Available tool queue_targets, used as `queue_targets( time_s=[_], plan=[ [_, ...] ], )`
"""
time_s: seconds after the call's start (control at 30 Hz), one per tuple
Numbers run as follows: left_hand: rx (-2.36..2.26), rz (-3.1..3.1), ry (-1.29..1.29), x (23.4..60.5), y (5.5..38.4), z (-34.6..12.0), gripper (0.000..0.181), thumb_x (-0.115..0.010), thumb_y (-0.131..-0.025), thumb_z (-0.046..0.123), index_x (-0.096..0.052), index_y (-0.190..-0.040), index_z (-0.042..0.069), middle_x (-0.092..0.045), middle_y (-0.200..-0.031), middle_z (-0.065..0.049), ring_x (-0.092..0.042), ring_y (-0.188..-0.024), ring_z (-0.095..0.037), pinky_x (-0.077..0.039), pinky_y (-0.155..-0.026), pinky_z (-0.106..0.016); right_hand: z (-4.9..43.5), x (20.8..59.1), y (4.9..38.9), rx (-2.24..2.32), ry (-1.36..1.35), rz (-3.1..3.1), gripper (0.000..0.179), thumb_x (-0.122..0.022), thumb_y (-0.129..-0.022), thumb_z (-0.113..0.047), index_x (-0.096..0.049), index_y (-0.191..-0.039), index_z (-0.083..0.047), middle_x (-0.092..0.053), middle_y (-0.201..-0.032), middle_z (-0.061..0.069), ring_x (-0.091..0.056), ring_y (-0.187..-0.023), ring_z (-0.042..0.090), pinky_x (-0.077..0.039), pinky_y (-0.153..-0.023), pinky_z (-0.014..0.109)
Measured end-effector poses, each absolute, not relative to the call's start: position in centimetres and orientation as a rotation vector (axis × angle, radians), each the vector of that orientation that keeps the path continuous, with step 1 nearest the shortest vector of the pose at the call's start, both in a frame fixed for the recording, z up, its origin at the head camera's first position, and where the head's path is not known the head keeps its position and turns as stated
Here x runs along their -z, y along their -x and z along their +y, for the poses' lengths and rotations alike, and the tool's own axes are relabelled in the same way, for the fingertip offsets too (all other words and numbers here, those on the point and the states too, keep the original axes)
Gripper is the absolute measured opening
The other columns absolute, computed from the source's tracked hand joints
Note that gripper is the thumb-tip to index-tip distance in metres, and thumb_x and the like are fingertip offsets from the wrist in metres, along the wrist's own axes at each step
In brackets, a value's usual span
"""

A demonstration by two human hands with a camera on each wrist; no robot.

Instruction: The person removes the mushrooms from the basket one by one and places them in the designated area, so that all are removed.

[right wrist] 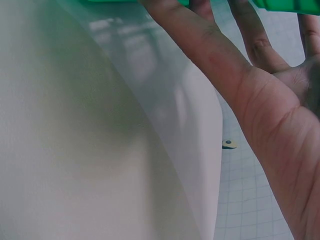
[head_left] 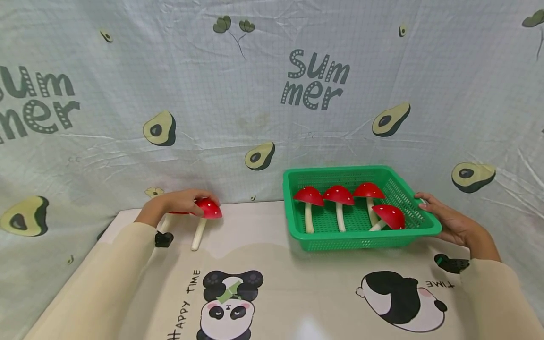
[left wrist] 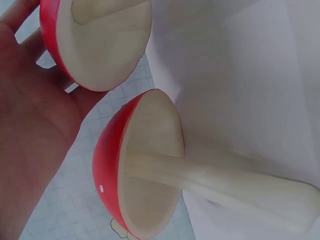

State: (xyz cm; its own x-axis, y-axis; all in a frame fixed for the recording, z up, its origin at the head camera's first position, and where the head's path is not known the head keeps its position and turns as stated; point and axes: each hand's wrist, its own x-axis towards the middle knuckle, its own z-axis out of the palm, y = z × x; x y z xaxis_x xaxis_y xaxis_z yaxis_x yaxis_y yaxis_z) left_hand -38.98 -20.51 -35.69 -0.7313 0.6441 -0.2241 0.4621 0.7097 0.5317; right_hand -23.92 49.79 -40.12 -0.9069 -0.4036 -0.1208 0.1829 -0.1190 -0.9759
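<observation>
In the head view my left hand (head_left: 187,200) holds the red cap of a mushroom (head_left: 208,209), whose pale stem slants down onto the tabletop. Close beside it lies a second mushroom (left wrist: 150,165), largely covered by the hand in the head view but plain in the left wrist view. My right hand (head_left: 456,224) grips the right side of a green plastic basket (head_left: 335,240), fingertips at its rim. Inside the basket are several red-capped mushrooms with white dots, among them a tilted one (head_left: 388,216) at the right.
A pale cloth (head_left: 297,293) with printed pandas covers the table. Behind it hangs a whitish curtain (head_left: 221,94) with avocado and lettering prints, close to the basket's back rim. Dark straps with small devices are on both wrists.
</observation>
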Motion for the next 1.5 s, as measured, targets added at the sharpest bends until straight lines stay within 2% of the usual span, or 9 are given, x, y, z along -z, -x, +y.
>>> queue_targets(
  time_s=[0.23,0.43,0.6,0.87,1.03,1.3,1.5],
  plan=[
    [-0.649,2.511,-0.937,36.2,38.7,-20.8,0.046,-0.068,-0.082,0.016,-0.064,-0.128,0.012,-0.058,-0.13,-0.013,-0.049,-0.12,-0.034,-0.05,-0.092,-0.04,49.6,40.1,24.2,2.082,0.267,1.761,0.028,-0.028,-0.112,-0.017,-0.035,-0.133,-0.034,-0.06,-0.117,0.004,-0.07,-0.101,0.022,-0.06,-0.085,0.041],
    [-0.673,2.525,-0.881,36.0,38.3,-20.9,0.045,-0.068,-0.085,0.016,-0.063,-0.129,0.011,-0.055,-0.133,-0.015,-0.047,-0.123,-0.037,-0.051,-0.094,-0.045,49.8,40.2,24.2,2.064,0.265,1.784,0.029,-0.028,-0.112,-0.018,-0.034,-0.135,-0.035,-0.06,-0.116,0.003,-0.07,-0.101,0.022,-0.06,-0.086,0.041],
    [-0.674,2.485,-0.909,35.6,38.1,-20.7,0.045,-0.063,-0.089,0.015,-0.061,-0.133,0.007,-0.054,-0.135,-0.017,-0.047,-0.124,-0.037,-0.046,-0.1,-0.049,50.1,40.3,24.1,2.08,0.297,1.746,0.029,-0.025,-0.113,-0.017,-0.032,-0.135,-0.034,-0.06,-0.117,0.003,-0.07,-0.101,0.022,-0.06,-0.086,0.041],
    [-0.664,2.481,-0.955,35.5,37.8,-20.3,0.043,-0.057,-0.091,0.013,-0.06,-0.133,0.003,-0.056,-0.133,-0.015,-0.048,-0.122,-0.034,-0.045,-0.101,-0.048,50.1,40.4,24.2,2.084,0.295,1.733,0.029,-0.025,-0.112,-0.017,-0.033,-0.135,-0.034,-0.061,-0.117,0.003,-0.07,-0.101,0.022,-0.06,-0.086,0.041],
    [-0.668,2.521,-1.001,35.4,37.8,-20.2,0.041,-0.055,-0.092,0.012,-0.061,-0.132,0.004,-0.057,-0.134,-0.016,-0.049,-0.121,-0.033,-0.044,-0.102,-0.05,50.1,40.4,24.1,2.079,0.274,1.752,0.029,-0.026,-0.112,-0.018,-0.034,-0.135,-0.035,-0.061,-0.116,0.003,-0.07,-0.101,0.021,-0.06,-0.086,0.041],
    [-0.734,2.511,-1.16,34.8,37.5,-19.0,0.036,-0.055,-0.094,0.007,-0.065,-0.128,0.012,-0.056,-0.14,-0.013,-0.045,-0.133,-0.044,-0.039,-0.109,-0.062,50.0,40.4,24.0,2.089,0.266,1.738,0.029,-0.026,-0.112,-0.018,-0.035,-0.134,-0.035,-0.061,-0.116,0.004,-0.07,-0.101,0.022,-0.06,-0.086,0.041],
    [-0.709,2.498,-1.313,34.1,36.6,-17.0,0.035,-0.057,-0.096,0.005,-0.064,-0.129,0.017,-0.057,-0.141,-0.008,-0.047,-0.136,-0.033,-0.039,-0.111,-0.059,50.1,40.4,24.0,2.072,0.255,1.784,0.029,-0.027,-0.113,-0.019,-0.035,-0.135,-0.035,-0.061,-0.116,0.003,-0.07,-0.1,0.021,-0.06,-0.085,0.04]
  ],
)
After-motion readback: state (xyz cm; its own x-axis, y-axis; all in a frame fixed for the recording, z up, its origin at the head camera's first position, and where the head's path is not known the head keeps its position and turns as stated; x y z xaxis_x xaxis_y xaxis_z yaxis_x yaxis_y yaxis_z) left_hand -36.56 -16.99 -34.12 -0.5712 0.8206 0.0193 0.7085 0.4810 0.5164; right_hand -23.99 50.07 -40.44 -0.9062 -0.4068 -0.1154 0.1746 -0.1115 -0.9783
